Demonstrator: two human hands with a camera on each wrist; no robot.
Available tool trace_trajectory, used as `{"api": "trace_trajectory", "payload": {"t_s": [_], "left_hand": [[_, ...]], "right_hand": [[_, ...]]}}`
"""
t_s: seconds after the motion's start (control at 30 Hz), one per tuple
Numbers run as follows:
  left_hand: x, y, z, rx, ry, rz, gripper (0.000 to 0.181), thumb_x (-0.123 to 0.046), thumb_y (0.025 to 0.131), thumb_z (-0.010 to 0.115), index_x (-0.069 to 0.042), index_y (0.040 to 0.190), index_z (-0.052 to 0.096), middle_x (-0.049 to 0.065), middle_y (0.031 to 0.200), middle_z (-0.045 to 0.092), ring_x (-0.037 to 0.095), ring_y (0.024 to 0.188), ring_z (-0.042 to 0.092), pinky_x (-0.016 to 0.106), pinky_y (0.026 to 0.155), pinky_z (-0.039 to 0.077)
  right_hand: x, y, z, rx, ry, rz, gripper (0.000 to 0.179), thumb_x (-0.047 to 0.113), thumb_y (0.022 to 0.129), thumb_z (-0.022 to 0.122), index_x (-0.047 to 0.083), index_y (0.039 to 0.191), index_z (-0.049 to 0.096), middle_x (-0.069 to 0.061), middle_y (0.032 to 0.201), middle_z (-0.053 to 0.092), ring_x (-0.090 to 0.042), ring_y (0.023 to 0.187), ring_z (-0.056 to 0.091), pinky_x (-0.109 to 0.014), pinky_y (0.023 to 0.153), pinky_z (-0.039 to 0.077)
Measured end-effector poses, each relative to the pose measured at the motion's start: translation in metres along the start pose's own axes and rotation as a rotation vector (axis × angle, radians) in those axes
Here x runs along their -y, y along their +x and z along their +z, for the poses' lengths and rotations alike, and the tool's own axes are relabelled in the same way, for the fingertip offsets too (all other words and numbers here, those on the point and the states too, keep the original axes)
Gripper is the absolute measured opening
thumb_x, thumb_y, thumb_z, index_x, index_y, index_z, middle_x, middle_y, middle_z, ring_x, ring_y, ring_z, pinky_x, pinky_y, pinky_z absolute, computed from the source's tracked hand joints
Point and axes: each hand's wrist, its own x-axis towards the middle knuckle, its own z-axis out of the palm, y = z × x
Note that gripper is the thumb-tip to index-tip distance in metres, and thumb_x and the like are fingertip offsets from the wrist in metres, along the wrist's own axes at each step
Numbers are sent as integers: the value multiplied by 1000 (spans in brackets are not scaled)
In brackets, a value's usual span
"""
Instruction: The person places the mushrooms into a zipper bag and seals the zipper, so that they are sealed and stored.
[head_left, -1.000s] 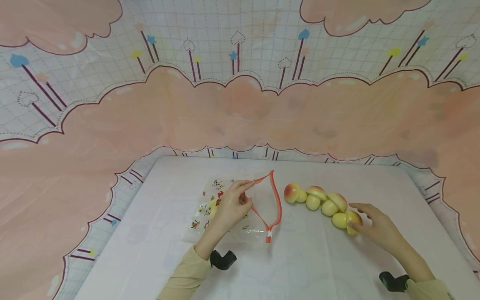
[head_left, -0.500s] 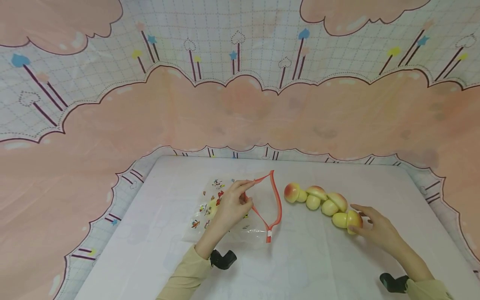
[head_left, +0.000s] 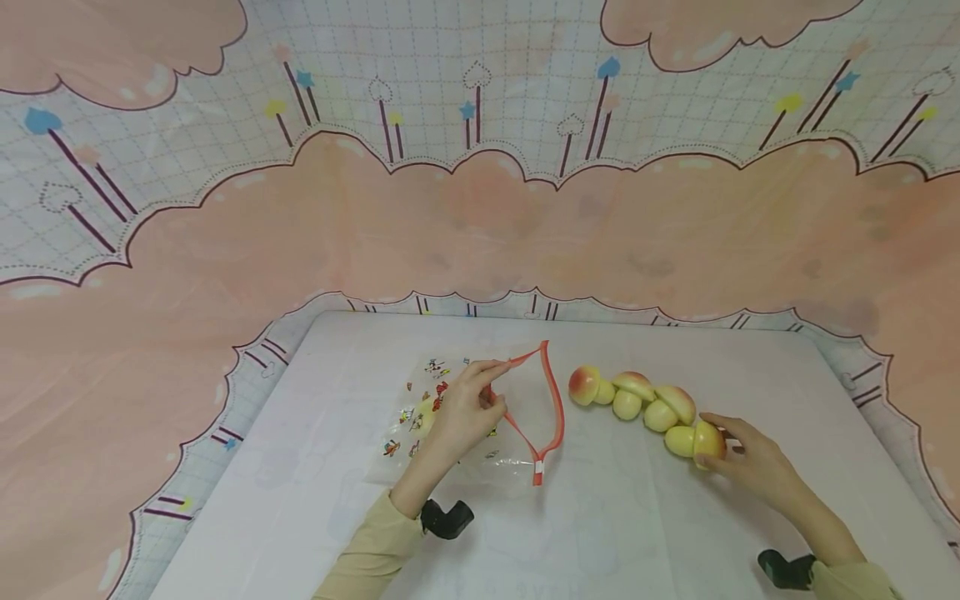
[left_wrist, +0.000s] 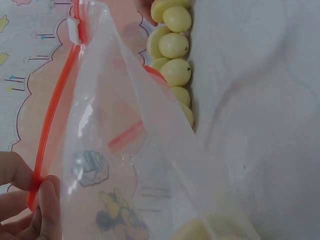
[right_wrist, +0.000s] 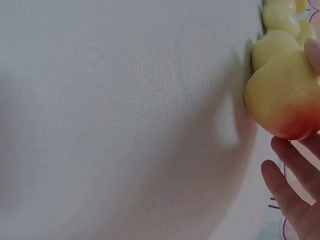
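White table (head_left: 600,533) below me: the end mushroom (head_left: 696,442) lies beside its row, stem pointing left, roughly toward the bag (head_left: 408,418); my right hand (head_left: 757,462) holds it, thumb and fingers parted around its cap, while my left hand (head_left: 465,412) pinches the bag's red rim (head_left: 557,400).

right hand (right_wrist: 306,212) at right edge, thumb on yellow, red-blushed toy mushroom (right_wrist: 284,95), nearest fingertip at its red side. pale yellow pieces (right_wrist: 280,19) lined up behind, probably mushrooms too. white cloth (right_wrist: 115,100) beneath, soft shadow across it.
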Motion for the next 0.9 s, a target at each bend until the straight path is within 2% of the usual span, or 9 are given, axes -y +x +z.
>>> {"api": "trace_trajectory", "payload": {"t_s": [0.13,0.4,0.9], "left_hand": [[0,0,0,-3,4,2,46,3,81,63,-5,126,63,9,126,60,8,73,52,15,62,45],[1,0,-1,-11,4,5,46,3,80,63,-5,126,63,9,125,60,7,73,53,15,62,45],[0,-1,-2,-9,-2,-3,45,2,81,63,-5,126,63,9,125,60,8,73,52,16,62,45]], "right_hand": [[0,-1,1,-2,9,6,64,25,78,79,1,131,54,-26,124,59,-38,106,58,-35,80,54],[2,-3,1,21,61,32,65,20,79,77,-2,133,51,-31,127,54,-46,107,58,-47,82,54],[1,-6,0,-10,57,19,66,21,77,79,-4,131,52,-32,123,55,-46,105,59,-44,79,55]]}}
